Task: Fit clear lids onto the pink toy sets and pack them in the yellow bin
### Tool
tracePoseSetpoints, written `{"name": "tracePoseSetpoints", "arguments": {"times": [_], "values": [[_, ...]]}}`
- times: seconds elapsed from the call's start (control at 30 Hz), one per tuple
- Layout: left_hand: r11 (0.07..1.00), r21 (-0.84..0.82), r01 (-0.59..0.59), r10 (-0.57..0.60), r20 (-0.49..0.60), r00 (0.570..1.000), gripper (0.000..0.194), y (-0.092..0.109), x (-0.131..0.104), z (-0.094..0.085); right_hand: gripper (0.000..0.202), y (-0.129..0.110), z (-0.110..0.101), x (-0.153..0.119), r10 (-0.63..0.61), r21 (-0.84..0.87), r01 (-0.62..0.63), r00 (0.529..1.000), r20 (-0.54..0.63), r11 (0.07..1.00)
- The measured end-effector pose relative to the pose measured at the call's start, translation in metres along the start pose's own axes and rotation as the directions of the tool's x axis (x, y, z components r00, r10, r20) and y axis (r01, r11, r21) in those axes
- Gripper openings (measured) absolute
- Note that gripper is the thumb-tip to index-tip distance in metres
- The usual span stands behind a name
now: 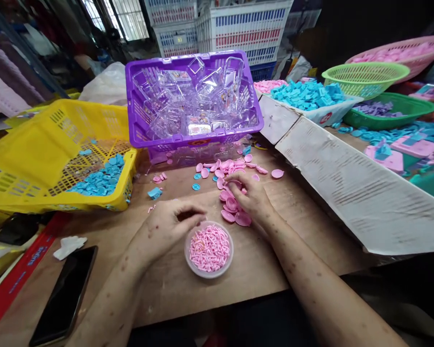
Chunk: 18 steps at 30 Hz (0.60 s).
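My left hand (173, 222) is just above the left rim of a round clear tub (188, 262). Its thumb and fingertips come together in a pinch, and whatever lies between them is hidden. The tub is full of small, twisted pink plastic pieces (210, 248). My right hand (251, 196) reaches into a loose pile of pink oval plastic pieces (228, 215), shaped like shallow dishes. Its thumb and index finger close around a pink oval piece (234, 185), partly covered by the fingers. Small blue discs (196, 187) lie beside the pile.
A purple basket (195, 142) of clear plastic cases stands behind the pile. At left are a yellow basket (128, 180) with blue pieces and a phone (63, 299). A white cardboard barrier (358, 183) runs along the right, with bins of blue pieces (311, 94) beyond.
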<state>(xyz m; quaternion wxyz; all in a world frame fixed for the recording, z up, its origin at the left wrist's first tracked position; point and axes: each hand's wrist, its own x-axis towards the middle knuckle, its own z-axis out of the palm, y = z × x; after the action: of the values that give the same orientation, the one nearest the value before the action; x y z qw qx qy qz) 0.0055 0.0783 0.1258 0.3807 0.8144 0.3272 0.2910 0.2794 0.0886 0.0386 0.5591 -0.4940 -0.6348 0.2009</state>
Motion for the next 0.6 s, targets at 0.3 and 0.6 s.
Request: {"name": "tracePoseSetpoints", "arguments": {"times": [0.3,0.6], "values": [[0.908,-0.409,-0.090,-0.105,-0.430,0.897,0.045,-0.072,0.048,0.006,0.039,-0.025,0.031,0.056,0.061,0.203,-0.141,0.933,0.355,0.969],[0.954,-0.269,-0.134,-0.009,-0.472,0.881,0.030,-0.090,0.039,0.016,0.053,-0.006,0.043,0.043,0.100,0.232,-0.189,0.933,0.345,0.954]]}}
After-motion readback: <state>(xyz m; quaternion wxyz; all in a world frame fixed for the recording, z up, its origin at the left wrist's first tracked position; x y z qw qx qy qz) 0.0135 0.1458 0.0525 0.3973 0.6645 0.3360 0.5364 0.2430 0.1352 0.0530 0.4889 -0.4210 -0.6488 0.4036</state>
